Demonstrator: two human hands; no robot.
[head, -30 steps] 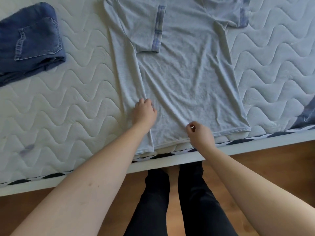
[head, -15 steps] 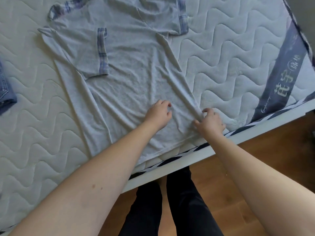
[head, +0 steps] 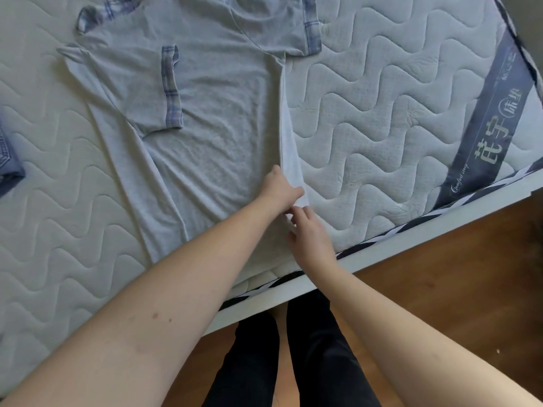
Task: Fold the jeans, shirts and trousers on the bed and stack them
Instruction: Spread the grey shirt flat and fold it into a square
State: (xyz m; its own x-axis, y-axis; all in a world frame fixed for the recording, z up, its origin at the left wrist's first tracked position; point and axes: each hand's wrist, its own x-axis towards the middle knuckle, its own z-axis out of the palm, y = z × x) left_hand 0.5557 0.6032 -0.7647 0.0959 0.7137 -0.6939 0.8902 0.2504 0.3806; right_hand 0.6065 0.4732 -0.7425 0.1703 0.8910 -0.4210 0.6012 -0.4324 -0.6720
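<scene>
Both hands now meet at the shirt's right edge

Since a moment ago, the left hand [head: 279, 190] slid right and pinches the edge of the grey shirt [head: 217, 118], turning it up. The right hand [head: 308, 230] pinches it just below. The shirt lies on the bed [head: 382, 127]. Blue jeans [head: 7, 160] peek in far left.
</scene>
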